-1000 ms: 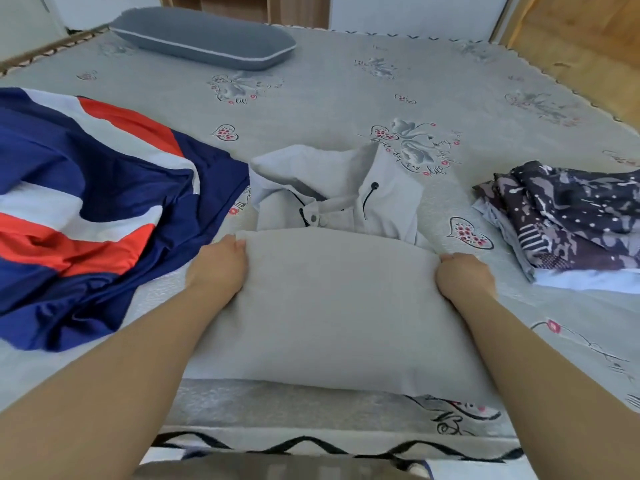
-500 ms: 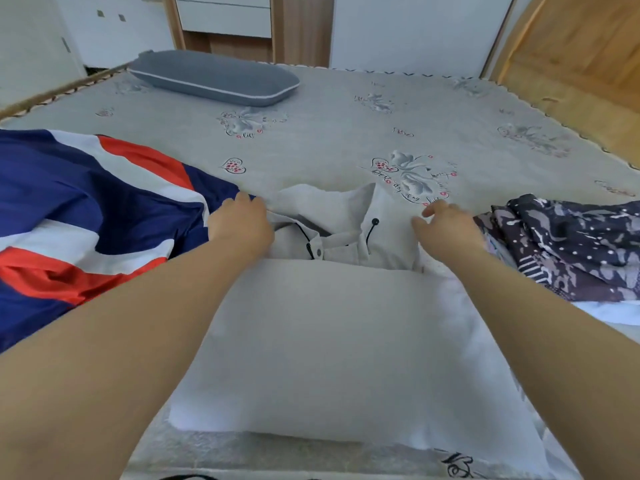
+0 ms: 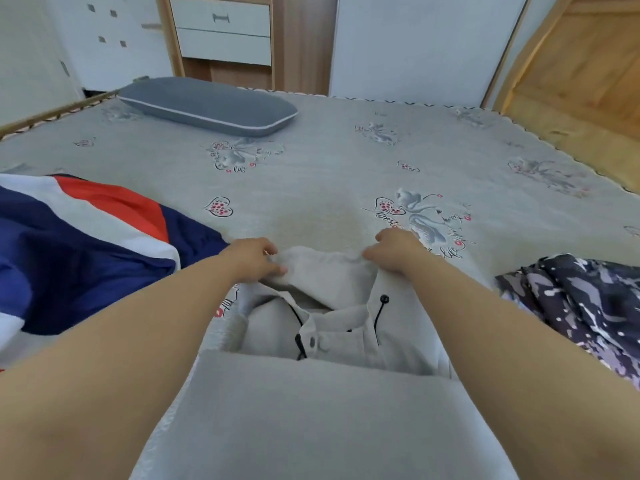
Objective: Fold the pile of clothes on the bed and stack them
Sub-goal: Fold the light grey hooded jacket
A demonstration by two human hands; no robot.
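Observation:
A pale grey hooded jacket lies on the bed in front of me, its lower part folded up over the body. Black drawcords and a buttoned collar show above the fold. My left hand pinches the far edge of the hood at its left corner. At the hood's right corner my right hand grips the same edge. A navy, white and red garment lies spread at the left. Dark patterned folded clothes sit at the right.
A grey pillow lies at the far left of the bed. Beyond the bed stand a wooden unit with white drawers and a white wall panel. A wooden surface borders the bed's right side.
Both hands left the folded lower edge of the jacket, reached forward past the collar, and now hold the far edge of the hood. My view tilted up toward the far wall.

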